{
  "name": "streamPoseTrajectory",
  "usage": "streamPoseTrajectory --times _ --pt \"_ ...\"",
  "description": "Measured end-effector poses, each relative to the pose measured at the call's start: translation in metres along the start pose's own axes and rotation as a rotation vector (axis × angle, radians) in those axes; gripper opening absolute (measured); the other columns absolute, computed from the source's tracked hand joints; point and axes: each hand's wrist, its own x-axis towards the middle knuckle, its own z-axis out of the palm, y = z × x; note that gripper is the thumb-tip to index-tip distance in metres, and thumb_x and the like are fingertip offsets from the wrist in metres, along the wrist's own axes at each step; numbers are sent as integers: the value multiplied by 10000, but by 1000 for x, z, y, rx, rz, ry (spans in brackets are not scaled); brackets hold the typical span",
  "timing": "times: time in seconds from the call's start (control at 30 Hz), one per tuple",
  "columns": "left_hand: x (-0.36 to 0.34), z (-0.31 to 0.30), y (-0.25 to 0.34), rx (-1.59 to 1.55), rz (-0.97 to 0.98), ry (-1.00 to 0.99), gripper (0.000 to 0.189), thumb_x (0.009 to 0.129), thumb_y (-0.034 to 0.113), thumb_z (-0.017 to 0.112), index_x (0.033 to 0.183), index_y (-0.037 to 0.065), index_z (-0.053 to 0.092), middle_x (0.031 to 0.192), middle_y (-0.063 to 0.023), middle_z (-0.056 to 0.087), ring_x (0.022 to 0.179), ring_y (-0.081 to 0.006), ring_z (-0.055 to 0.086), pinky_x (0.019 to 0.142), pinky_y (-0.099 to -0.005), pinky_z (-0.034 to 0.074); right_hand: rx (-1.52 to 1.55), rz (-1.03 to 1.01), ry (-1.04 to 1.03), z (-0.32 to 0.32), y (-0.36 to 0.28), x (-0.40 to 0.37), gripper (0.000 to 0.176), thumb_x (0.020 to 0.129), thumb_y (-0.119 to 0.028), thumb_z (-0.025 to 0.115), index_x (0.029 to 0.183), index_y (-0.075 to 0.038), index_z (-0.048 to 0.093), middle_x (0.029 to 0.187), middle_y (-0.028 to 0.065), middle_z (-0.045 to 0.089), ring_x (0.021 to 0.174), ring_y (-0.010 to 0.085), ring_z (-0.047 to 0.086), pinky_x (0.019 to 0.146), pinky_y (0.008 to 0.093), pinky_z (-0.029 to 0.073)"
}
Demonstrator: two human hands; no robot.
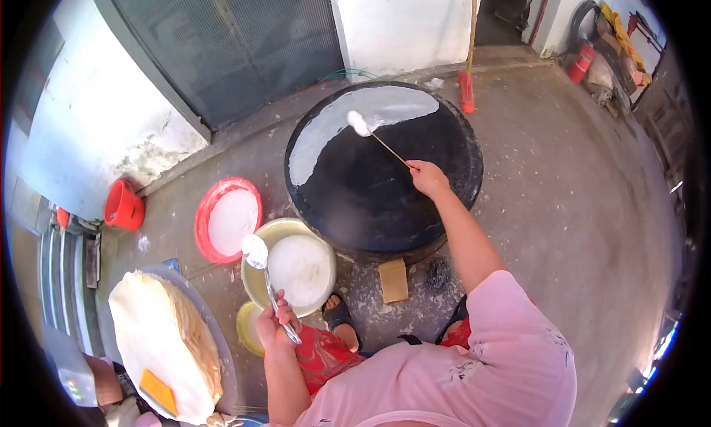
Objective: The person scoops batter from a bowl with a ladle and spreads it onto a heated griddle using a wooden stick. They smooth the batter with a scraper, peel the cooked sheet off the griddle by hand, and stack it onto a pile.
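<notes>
My right hand (429, 178) grips a thin spreader stick (390, 148) over a large round black griddle (400, 205). Its far end carries a white, batter-coated head (358, 123), which rests at the inner edge of a thin pale batter layer (315, 142). That layer curves along the griddle's far and left side; the rest of the surface is dark. Held in my left hand (278, 325) is a metal ladle (269, 288) with white batter in its bowl, overlapping the rim of a wide cream-coloured basin (331, 268) of white batter.
A red basin (201, 218) of white powder stands behind the cream one, a small yellow bowl (244, 329) in front. At left, thin flatbreads (159, 331) are stacked on a round tray, an orange scraper (158, 390) on top. A red bucket (124, 207) and broom (466, 94) stand near the wall.
</notes>
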Motion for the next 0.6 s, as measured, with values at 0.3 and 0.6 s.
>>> streamPoseTrajectory --times 0.3,0.6 --pt "5 -2 3 26 7 22 254 883 122 360 1038 -51 463 720 -68 465 492 -88 392 381 -192 327 56 -51 -27 22 15 -5 278 852 -243 446 1097 -223 573 1053 108 584 992 274 547 842 358 427" --pt "5 -5 3 63 16 -2 269 885 125 347 1059 -57 440 731 -75 458 499 -102 393 394 -200 335 15 -43 -24 17 -6 -18 269 841 -184 484 1092 -170 580 977 121 610 909 263 582 793 332 444"
